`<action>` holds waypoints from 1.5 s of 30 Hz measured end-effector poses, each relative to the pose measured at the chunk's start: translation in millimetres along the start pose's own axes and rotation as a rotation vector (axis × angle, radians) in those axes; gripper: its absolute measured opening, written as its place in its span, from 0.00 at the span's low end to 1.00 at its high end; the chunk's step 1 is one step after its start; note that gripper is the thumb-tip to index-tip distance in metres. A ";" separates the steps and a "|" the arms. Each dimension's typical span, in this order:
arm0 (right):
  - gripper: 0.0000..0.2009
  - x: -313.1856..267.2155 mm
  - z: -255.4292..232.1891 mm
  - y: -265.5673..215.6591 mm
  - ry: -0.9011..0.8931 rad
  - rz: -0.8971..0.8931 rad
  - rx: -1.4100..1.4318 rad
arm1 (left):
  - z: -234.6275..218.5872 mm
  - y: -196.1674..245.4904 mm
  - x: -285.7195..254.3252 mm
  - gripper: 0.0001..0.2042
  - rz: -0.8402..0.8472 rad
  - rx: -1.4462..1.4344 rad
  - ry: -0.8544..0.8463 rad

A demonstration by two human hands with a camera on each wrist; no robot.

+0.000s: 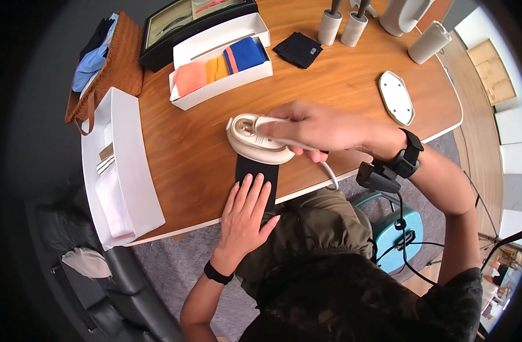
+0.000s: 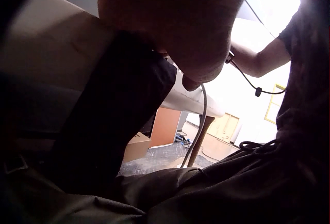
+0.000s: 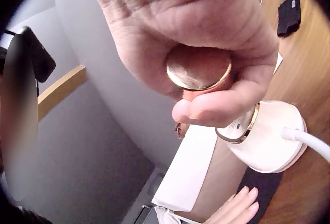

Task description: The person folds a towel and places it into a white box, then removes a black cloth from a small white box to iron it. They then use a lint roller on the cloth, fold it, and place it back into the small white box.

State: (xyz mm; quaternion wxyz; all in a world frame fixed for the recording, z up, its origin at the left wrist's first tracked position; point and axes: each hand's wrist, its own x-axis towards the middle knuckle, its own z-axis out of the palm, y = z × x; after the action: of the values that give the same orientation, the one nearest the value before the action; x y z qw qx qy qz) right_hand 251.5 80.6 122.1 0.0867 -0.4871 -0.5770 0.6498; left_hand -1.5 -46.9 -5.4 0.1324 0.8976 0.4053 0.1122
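Note:
My right hand [image 1: 323,126] grips the handle of a small cream-white iron [image 1: 258,149] with a white cord. The right wrist view shows the fingers curled round the handle, whose round gold end [image 3: 198,69] sticks out of the fist, and the iron's base [image 3: 270,149] below. The iron stands over the far part of a narrow black cloth [image 1: 256,167] and hides that end. My left hand [image 1: 245,219] rests flat on the near part, fingers straight and pointing at the iron. In the left wrist view, dark cloth [image 2: 105,105] hangs down past the table edge.
A white box [image 1: 185,101] with folded coloured cloths stands at the back, another long white box [image 1: 144,199] at the left edge. Farther off are a folded black cloth [image 1: 298,50], white rollers [image 1: 329,28] and a white oval plate [image 1: 395,94]. The cord [image 1: 330,174] trails over the near edge.

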 end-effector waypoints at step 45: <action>0.27 -166.5 -145.2 132.2 0.919 0.160 0.084 | -44.1 -34.2 72.1 0.19 -0.193 -0.372 0.050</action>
State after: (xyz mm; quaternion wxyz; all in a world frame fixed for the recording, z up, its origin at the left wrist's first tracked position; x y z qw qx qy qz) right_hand 502.3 22.6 120.9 0.3025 -0.7636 -0.4124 0.3940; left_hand 7.6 35.9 31.5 0.2959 0.8116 0.4649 0.1939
